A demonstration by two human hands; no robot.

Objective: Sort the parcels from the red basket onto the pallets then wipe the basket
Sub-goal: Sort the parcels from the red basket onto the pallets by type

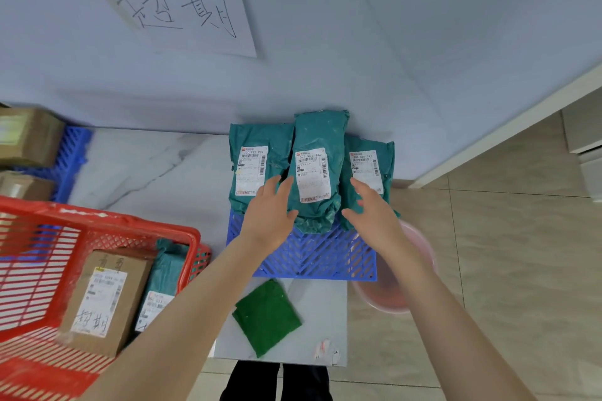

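Observation:
Three teal parcels with white labels lie side by side on a blue pallet (pixel 312 257). The middle teal parcel (pixel 317 172) lies on top of the other two. My left hand (pixel 270 208) and my right hand (pixel 371 208) flank its near end with fingers spread and straight, holding nothing; the left fingertips touch its edge. The red basket (pixel 107 231) stands at the lower left. Inside it are a brown cardboard box (pixel 104 296) with a handwritten label and a teal parcel (pixel 163 286).
A green cloth (pixel 267 316) lies on the white surface before the pallet. A pink basin (pixel 387 290) sits partly under my right forearm. A second blue pallet (pixel 73 159) with brown boxes (pixel 29 137) is at the far left. A handwritten paper sign (pixel 182 6) hangs on the wall.

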